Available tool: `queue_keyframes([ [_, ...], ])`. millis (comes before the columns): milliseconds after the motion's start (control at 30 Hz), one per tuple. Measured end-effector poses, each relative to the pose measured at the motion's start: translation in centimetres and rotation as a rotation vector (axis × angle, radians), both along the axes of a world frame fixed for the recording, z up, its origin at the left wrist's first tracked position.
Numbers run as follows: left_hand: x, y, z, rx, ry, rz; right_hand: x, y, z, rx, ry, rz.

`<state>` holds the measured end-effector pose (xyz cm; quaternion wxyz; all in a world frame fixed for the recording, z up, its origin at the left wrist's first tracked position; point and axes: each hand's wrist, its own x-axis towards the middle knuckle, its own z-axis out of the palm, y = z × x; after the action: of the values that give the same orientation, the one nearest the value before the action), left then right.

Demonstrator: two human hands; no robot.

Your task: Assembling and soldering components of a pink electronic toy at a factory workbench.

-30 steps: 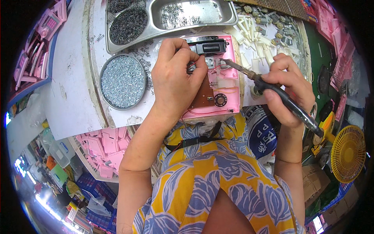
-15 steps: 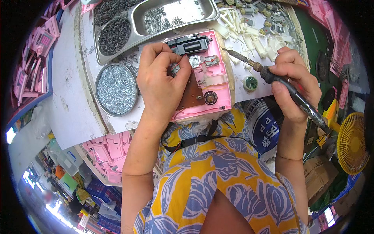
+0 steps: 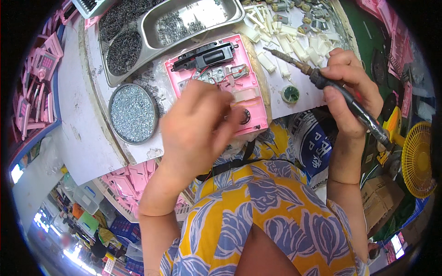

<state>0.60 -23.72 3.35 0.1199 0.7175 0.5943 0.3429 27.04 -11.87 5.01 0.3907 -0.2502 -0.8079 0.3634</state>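
Note:
A pink plastic case (image 3: 258, 103) lies open on the table edge in front of me. Inside it sit a black plastic mechanism (image 3: 215, 57), metal parts with red wires (image 3: 216, 73), a white block (image 3: 247, 94) and a small round speaker (image 3: 246, 117), partly covered. My left hand (image 3: 195, 126) is over the near left part of the case, its fingers smeared by motion. Whether it holds anything I cannot see, and it hides the brown circuit board. My right hand (image 3: 353, 87) grips a soldering iron (image 3: 316, 78), its tip pointing up and left, right of the case.
Left of the case stands a round dish of small silvery metal pieces (image 3: 133, 113). Behind it is a steel tray (image 3: 159, 39) holding springs. White plastic parts (image 3: 287, 43) and small motors lie at the back right, near a small green-filled pot (image 3: 290, 94). A yellow fan (image 3: 416, 158) stands at right.
My left hand has come away from the metal parts toward me, its pinch lost in blur. The soldering iron stays nearly where it was. The whole view has shifted slightly.

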Motion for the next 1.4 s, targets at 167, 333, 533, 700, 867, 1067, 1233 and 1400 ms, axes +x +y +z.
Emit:
queue_keyframes([
  [167, 2.4, 0.9, 0.3, -0.172, 0.269, -0.252, 0.0, 0.4, 0.6, 0.031, 0.025, 0.005],
  [333, 3.0, 2.5, 0.0, -0.161, 0.327, -0.201, 1.0, -0.4, 1.2, 0.037, 0.014, -0.027],
  [533, 2.4, 1.7, -2.1, -0.114, 0.216, -0.188, 2.4, -1.2, 0.5, 0.02, 0.053, -0.093],
  [700, -0.3, 1.6, -1.1, -0.335, -0.442, -0.191, 0.0, -3.2, -0.3, -0.199, 0.177, -0.221],
  [867, -0.7, 1.1, -1.5, -0.591, -0.579, -0.107, -5.4, -4.3, -2.1, -0.218, 0.054, -0.103],
  [1067, 0.3, 0.8, -2.2, -0.47, -0.68, -0.095, -7.5, -4.6, -3.3, -0.142, 0.031, -0.098],
  [1233, 0.2, 0.8, -0.8, -0.477, -0.467, -0.119, -3.2, -4.5, -1.9, -0.148, 0.062, -0.154],
  [1400, 0.2, 1.0, -0.5, -0.449, -0.245, -0.152, 1.2, -4.4, -0.6, -0.223, 0.047, -0.01],
])
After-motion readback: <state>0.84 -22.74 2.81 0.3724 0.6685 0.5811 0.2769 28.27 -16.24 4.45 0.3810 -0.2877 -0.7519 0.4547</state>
